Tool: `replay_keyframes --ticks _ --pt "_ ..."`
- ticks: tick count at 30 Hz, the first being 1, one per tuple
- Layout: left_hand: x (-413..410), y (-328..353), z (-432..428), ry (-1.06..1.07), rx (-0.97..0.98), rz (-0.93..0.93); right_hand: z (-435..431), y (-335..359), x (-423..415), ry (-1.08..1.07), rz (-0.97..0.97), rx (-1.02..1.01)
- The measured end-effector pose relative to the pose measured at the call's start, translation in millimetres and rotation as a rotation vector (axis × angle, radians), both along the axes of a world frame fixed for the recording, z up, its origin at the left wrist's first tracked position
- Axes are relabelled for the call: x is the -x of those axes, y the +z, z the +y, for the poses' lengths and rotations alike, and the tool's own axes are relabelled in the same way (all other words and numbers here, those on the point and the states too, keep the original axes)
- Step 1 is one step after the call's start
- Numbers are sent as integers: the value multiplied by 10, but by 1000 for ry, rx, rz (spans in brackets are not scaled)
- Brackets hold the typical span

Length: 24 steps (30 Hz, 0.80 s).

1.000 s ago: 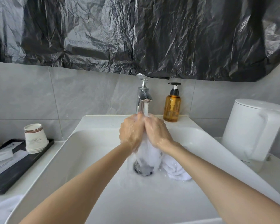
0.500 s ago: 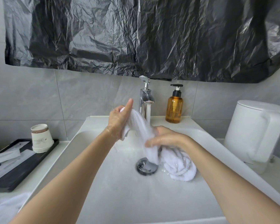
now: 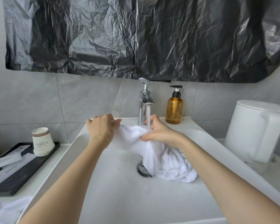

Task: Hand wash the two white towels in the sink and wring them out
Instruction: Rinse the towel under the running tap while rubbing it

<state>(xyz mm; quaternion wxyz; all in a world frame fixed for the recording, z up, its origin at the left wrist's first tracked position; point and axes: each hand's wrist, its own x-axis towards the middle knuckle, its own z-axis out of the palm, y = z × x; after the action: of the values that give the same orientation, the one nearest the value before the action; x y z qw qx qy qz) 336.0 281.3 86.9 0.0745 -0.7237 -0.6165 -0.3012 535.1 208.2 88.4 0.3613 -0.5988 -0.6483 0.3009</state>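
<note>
White cloth, the second towel (image 3: 6, 210), lies on the counter (image 3: 60, 152) at near left; beyond it both forearms reach over the sink (image 3: 120, 199), left hand (image 3: 102, 128) and right hand (image 3: 158, 133) each gripping the wet towel (image 3: 165, 160), stretched between them under the running tap (image 3: 144, 102), its tail heaped by the drain (image 3: 142, 171).

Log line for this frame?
rinsing | left hand grips white towel | right hand grips it under running faucet | towel tail in sink
</note>
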Motion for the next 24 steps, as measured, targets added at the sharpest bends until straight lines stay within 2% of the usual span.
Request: replay_keyframes --ticks 2,3,4,5,7,8,9,11,13,16,19,21,24 --pt "-33 -67 12 -11 176 142 18 -43 64 -36 -60 -62" --pt "-68 -86 15 -55 251 144 27 -62 80 -33 -76 -82" --pt "-116 -89 -1 -149 292 90 36 -83 84 -24 -80 -87" --pt "-179 -80 -27 -281 314 -39 42 -100 84 -11 -71 -87" --pt "-337 -56 -162 -582 453 -387 46 -122 77 -2 -27 -97" --pt "-414 -55 -244 -686 542 -479 33 -114 66 -4 1 -95" --pt "-475 -85 -288 -738 589 -473 17 -96 52 -7 29 -85" --pt "-523 -159 -278 -740 573 -366 -15 -37 15 -19 71 -56" --pt "-492 -170 -217 -699 487 -305 -38 17 -40 -37 16 -50" --pt "-451 -90 -191 -647 379 -263 -85 22 -116 -20 -264 -38" --pt "-455 -32 -207 -626 288 -328 -114 -65 -116 -4 -486 97" --pt "-461 2 -213 -615 232 -382 -87 -73 -131 -15 -436 92" --pt "-434 32 -194 -613 181 -401 -95 55 -202 -11 -95 51"
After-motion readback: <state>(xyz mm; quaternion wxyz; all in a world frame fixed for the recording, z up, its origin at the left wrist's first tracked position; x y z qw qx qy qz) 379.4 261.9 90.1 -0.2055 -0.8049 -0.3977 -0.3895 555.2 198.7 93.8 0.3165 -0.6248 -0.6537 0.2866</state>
